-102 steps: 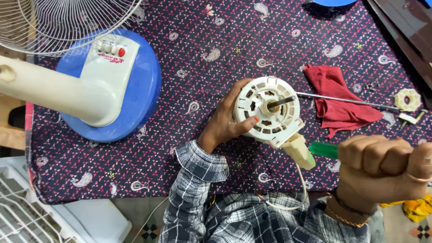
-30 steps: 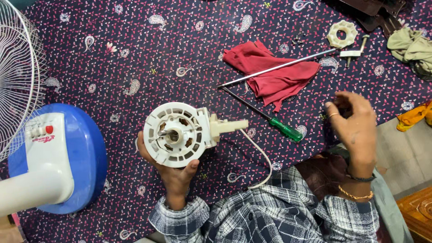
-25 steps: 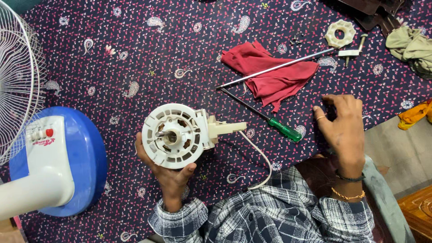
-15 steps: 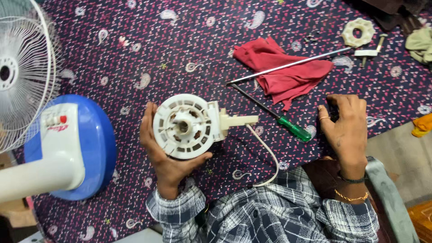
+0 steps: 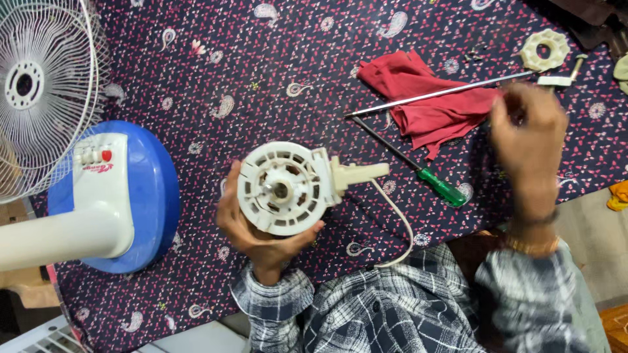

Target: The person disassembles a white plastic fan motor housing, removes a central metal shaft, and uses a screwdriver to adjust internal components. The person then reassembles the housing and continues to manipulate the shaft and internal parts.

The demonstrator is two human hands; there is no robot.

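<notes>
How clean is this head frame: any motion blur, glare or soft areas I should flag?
Head view: the right hand is smeared by motion blur, its fingers indistinct; the left hand and the white fan motor housing it holds are sharp; lighting is even and soft, with only faint shadows on the patterned cloth; no strong glare, only a mild sheen on the metal rod.

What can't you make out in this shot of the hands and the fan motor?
Head view, the only one:
- Right hand: motion-blurred, so whether it holds anything cannot be told.
- Left hand: palm and grip hidden behind the round white motor housing.
- White cord: its end vanishes under the plaid sleeve.
- Fan grille: cut off by the left edge.
- Small dark parts near the red cloth: too small to identify.
</notes>
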